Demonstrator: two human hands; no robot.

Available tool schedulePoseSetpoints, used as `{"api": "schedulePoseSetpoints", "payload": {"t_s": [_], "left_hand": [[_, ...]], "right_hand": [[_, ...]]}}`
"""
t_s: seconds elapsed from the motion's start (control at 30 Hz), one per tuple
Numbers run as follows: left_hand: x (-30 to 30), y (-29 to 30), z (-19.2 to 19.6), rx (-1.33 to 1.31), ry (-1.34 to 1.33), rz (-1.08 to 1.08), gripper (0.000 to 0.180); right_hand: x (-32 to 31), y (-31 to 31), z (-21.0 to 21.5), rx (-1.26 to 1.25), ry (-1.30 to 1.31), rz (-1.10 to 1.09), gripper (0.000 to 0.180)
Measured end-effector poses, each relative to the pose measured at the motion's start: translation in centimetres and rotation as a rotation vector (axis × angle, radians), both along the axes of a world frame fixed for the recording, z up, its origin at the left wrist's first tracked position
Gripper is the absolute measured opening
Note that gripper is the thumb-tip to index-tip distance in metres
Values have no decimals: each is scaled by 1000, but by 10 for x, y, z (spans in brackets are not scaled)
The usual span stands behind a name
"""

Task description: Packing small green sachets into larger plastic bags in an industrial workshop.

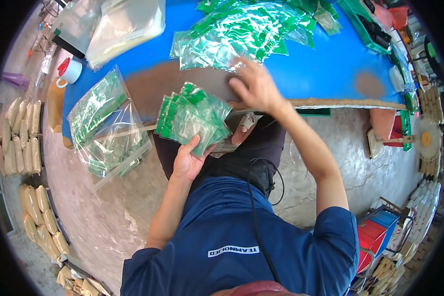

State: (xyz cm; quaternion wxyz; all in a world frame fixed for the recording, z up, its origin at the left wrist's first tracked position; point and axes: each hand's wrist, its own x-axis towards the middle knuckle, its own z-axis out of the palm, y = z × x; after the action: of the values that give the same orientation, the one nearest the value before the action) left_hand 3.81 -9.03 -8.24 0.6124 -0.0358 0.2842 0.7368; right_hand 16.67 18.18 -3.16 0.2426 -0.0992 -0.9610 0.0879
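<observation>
At the near edge of the blue tabletop [325, 74], L hand [186, 163] grips a fanned bunch [195, 121] of small clear-and-green packets, thumb on top. R hand [259, 89] is loosely open, thumb spread from the fingers, at the near side of a big loose pile [246, 37] of similar pkts, far centre.

Progress, my read: part done. Bunch in L hand is gathered but uneven, corners splayed, not squared up. Large clear bag [106, 106], near left & hanging over the edge, seems to have a batch of green pkts in it already. Most by far is left: the pile's a heap, unsorted. Stack of clear sheets or bags [128, 29], far left, looks untouched.

Hard to see: R hand is motion-blurred, so can't tell if fingertips touch a pkt. Most L fingers hidden under the bunch. Pkt count n/a, they overlap. Glare washes out the pile, & its far side is cut off at the top. Can't tell if the bag's sealed, or what's inside the pkts.
</observation>
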Motion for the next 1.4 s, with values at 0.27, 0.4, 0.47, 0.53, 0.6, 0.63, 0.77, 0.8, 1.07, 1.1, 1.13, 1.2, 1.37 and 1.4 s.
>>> {"api": "schedulePoseSetpoints", "payload": {"t_s": [0.27,0.4,0.47,0.53,0.6,0.63,0.77,0.8,1.07,1.1,1.13,1.2,1.37,1.4], "left_hand": [[-25,-37,5,-1,149,14,63],[-43,-42,7,33,212,59,64],[-48,-39,10,57,193,44,61],[-44,-33,12,15,207,38,60],[-36,-27,14,-20,222,28,59],[-32,-24,14,-56,242,48,59],[-32,-28,9,-69,174,57,60],[-31,-33,8,-65,178,54,60],[-33,-31,3,-60,220,59,62],[-33,-30,3,-87,218,49,63],[-33,-30,3,-83,223,36,63],[-35,-37,-2,-18,184,47,64],[-41,-53,-14,146,128,2,70],[-38,-49,-16,132,112,8,70]], "right_hand": [[-29,-41,8,-291,51,48,39],[-31,-61,1,-560,78,85,30],[-34,-68,3,-533,81,107,28],[-42,-75,4,-638,60,239,27],[-56,-78,9,-735,68,282,30],[-65,-75,14,-746,114,146,31],[-81,-34,5,56,172,-255,43],[-75,-30,-3,103,43,-271,47],[-49,-58,38,-661,-24,-84,39],[-56,-32,24,-295,221,-238,55],[-55,-10,11,51,200,-399,76],[-37,-11,-18,27,-39,-347,86],[13,-77,-5,-242,89,25,55],[17,-86,-11,-364,197,-20,42]]}}
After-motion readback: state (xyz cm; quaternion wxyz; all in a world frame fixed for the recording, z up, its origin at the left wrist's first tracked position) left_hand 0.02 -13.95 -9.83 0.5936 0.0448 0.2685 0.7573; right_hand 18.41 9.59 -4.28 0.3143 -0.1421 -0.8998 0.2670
